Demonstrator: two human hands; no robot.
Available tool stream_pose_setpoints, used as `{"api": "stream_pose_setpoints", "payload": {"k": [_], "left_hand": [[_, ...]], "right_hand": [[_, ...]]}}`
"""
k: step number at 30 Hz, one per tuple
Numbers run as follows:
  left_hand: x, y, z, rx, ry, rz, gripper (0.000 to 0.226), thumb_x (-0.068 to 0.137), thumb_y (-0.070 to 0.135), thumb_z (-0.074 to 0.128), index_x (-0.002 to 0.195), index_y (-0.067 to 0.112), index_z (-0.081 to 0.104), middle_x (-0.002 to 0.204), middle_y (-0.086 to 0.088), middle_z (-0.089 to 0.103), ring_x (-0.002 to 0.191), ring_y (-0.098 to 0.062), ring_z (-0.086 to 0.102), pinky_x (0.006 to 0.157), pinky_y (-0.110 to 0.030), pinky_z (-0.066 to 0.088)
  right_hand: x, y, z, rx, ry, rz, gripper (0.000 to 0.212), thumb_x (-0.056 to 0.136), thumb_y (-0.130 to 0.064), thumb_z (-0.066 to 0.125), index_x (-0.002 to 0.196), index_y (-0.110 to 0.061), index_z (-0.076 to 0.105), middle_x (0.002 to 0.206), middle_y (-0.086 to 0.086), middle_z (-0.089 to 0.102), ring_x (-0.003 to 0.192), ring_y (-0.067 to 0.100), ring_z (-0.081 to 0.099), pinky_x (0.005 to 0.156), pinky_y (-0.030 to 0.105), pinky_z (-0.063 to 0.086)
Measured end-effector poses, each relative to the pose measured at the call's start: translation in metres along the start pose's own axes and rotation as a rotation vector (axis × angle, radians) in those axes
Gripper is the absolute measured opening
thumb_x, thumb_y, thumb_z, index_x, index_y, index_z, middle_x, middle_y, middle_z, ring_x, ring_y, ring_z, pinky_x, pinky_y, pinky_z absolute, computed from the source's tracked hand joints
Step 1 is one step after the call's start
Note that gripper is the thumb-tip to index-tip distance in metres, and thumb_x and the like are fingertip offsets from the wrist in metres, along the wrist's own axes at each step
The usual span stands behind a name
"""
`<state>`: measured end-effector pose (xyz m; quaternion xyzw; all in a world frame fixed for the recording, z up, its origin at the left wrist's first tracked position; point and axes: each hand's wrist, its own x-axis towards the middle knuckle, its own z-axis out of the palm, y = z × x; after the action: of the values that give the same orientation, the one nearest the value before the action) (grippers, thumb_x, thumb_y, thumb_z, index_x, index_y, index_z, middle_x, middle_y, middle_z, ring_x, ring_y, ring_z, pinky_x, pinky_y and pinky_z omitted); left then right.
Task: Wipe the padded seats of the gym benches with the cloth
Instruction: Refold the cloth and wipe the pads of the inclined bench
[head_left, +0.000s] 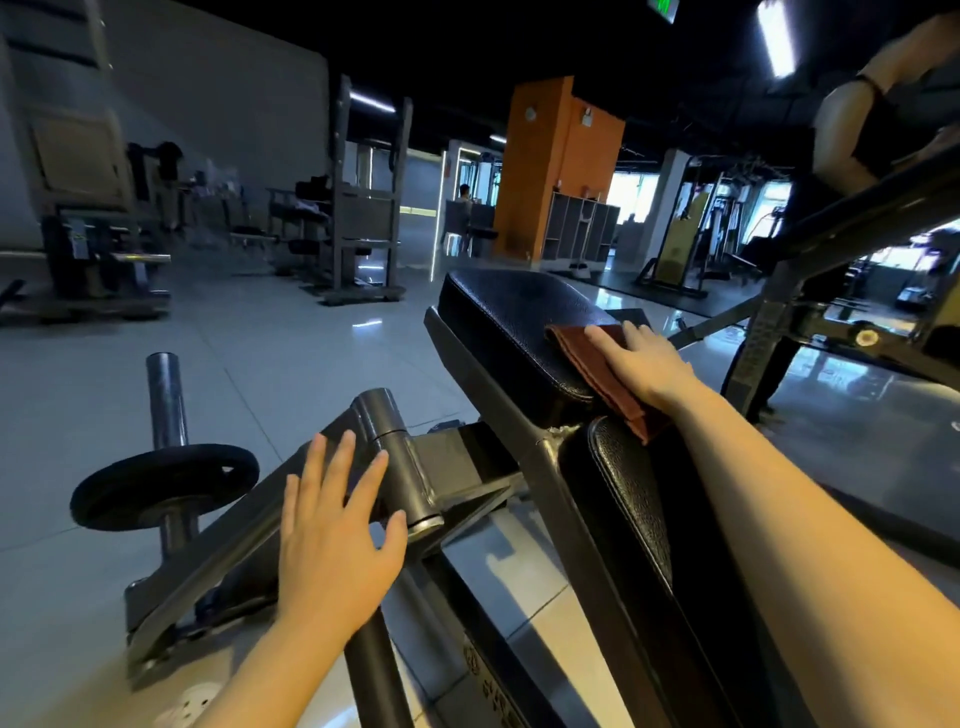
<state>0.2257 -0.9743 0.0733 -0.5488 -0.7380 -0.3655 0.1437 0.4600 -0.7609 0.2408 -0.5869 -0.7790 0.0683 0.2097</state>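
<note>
On the black padded seat (511, 317) of the near bench, the right hand (644, 364) lies flat on a folded reddish-brown cloth (597, 364), fingers straight and together, pressing it to the vinyl rather than curling round it. The cloth sits along the seat's right side, at the end nearest the person, and its trailing corner hangs over the gap toward the lower back pad (636, 499). The left hand (337, 535) is spread open, fingers straight and apart, over the grey steel frame arm (228, 535) just beside the pivot tube (397, 457); whether the palm bears on the metal or hovers just above it cannot be told. It holds nothing.

As for progress, the wiping of this seat looks to be under way, not finished: the cloth covers only a small part of the pad, and the far half shows no streak or sheen that would mark it as wiped, so its state cannot be judged. The lower pad is probably still to do. Other machines stand well apart across the tiled floor (249, 358); any benches among them would remain.
</note>
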Motion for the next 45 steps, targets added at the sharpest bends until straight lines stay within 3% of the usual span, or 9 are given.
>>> {"api": "stream_pose_setpoints", "payload": {"k": [3, 10, 14, 20, 25, 32, 36, 40, 45], "left_hand": [[0.001, 0.003, 0.000, -0.015, 0.008, -0.028, 0.064, 0.085, 0.047, 0.040, 0.140, 0.018, 0.050, 0.157, -0.010, 0.027, 0.148, -0.021, 0.002, 0.116, -0.050, 0.008], [-0.001, 0.003, -0.008, -0.066, -0.007, -0.029, 0.066, 0.086, 0.047, 0.033, 0.146, 0.023, 0.040, 0.159, 0.000, 0.010, 0.147, -0.014, -0.010, 0.117, -0.038, -0.007], [-0.001, -0.002, -0.007, -0.093, 0.009, -0.011, 0.069, 0.085, 0.054, 0.025, 0.145, 0.022, 0.042, 0.157, 0.003, 0.009, 0.147, -0.012, -0.008, 0.118, -0.041, -0.003], [-0.009, -0.001, 0.002, -0.173, 0.043, -0.025, 0.065, 0.086, 0.053, 0.029, 0.145, 0.025, 0.032, 0.157, 0.003, 0.016, 0.146, -0.002, -0.015, 0.114, -0.049, 0.010], [-0.011, 0.000, 0.010, -0.263, 0.085, -0.032, 0.071, 0.087, 0.049, 0.036, 0.153, 0.034, 0.013, 0.163, 0.009, 0.004, 0.148, -0.009, -0.006, 0.107, -0.051, 0.018], [-0.003, -0.006, 0.013, -0.129, 0.090, -0.019, 0.073, 0.082, 0.048, 0.040, 0.150, 0.028, 0.028, 0.161, -0.002, 0.016, 0.148, -0.018, 0.005, 0.097, -0.050, 0.034], [-0.004, -0.008, 0.007, -0.052, 0.024, -0.004, 0.065, 0.084, 0.050, 0.039, 0.145, 0.027, 0.041, 0.160, -0.004, 0.020, 0.149, -0.021, 0.004, 0.101, -0.052, 0.029], [-0.002, -0.020, 0.004, 0.008, -0.007, 0.148, 0.060, 0.085, 0.053, 0.039, 0.139, 0.028, 0.046, 0.156, -0.004, 0.028, 0.149, -0.021, 0.003, 0.118, -0.046, 0.015], [0.027, -0.037, -0.002, -0.024, -0.009, 0.205, 0.066, 0.086, 0.056, 0.036, 0.147, 0.031, 0.028, 0.159, -0.001, 0.014, 0.147, -0.014, -0.003, 0.107, -0.055, 0.020]], "right_hand": [[-0.034, -0.026, 0.008, -0.058, 0.034, -0.104, 0.094, 0.083, -0.084, 0.016, 0.151, -0.020, 0.028, 0.159, 0.006, 0.025, 0.145, 0.028, 0.022, 0.114, 0.063, 0.017], [-0.084, -0.063, 0.027, -0.269, 0.152, -0.321, 0.089, 0.093, -0.058, 0.050, 0.156, -0.015, 0.006, 0.164, 0.006, 0.006, 0.151, 0.024, 0.006, 0.120, 0.050, 0.008], [-0.085, -0.046, 0.016, -0.157, 0.060, -0.340, 0.079, 0.096, -0.065, 0.029, 0.157, -0.020, 0.008, 0.164, 0.002, 0.006, 0.151, 0.019, 0.006, 0.121, 0.046, 0.007], [-0.022, -0.023, 0.002, -0.114, -0.004, -0.110, 0.103, 0.078, -0.085, 0.011, 0.147, -0.013, 0.035, 0.155, 0.011, 0.033, 0.141, 0.028, 0.032, 0.114, 0.057, 0.024], [0.049, -0.050, 0.003, -0.101, -0.082, 0.052, 0.114, 0.071, -0.091, 0.011, 0.151, -0.012, 0.031, 0.157, 0.012, 0.030, 0.141, 0.032, 0.031, 0.115, 0.053, 0.023], [0.082, -0.143, 0.023, -0.099, -0.115, -0.098, 0.094, 0.088, -0.080, 0.017, 0.155, -0.014, 0.021, 0.161, 0.010, 0.021, 0.146, 0.030, 0.024, 0.118, 0.052, 0.018], [0.049, -0.149, 0.019, -0.104, -0.109, -0.165, 0.111, 0.071, -0.090, 0.036, 0.153, -0.015, 0.025, 0.155, 0.011, 0.030, 0.140, 0.030, 0.032, 0.114, 0.054, 0.028], [-0.021, -0.117, 0.018, -0.339, -0.072, -0.321, 0.118, 0.075, -0.052, 0.077, 0.156, -0.014, 0.001, 0.164, 0.008, 0.004, 0.150, 0.023, 0.009, 0.121, 0.045, 0.015], [-0.073, -0.074, 0.018, -0.358, 0.030, -0.287, 0.104, 0.083, -0.051, 0.069, 0.156, -0.014, 0.004, 0.164, 0.007, 0.006, 0.151, 0.019, 0.007, 0.121, 0.040, 0.015]]}}
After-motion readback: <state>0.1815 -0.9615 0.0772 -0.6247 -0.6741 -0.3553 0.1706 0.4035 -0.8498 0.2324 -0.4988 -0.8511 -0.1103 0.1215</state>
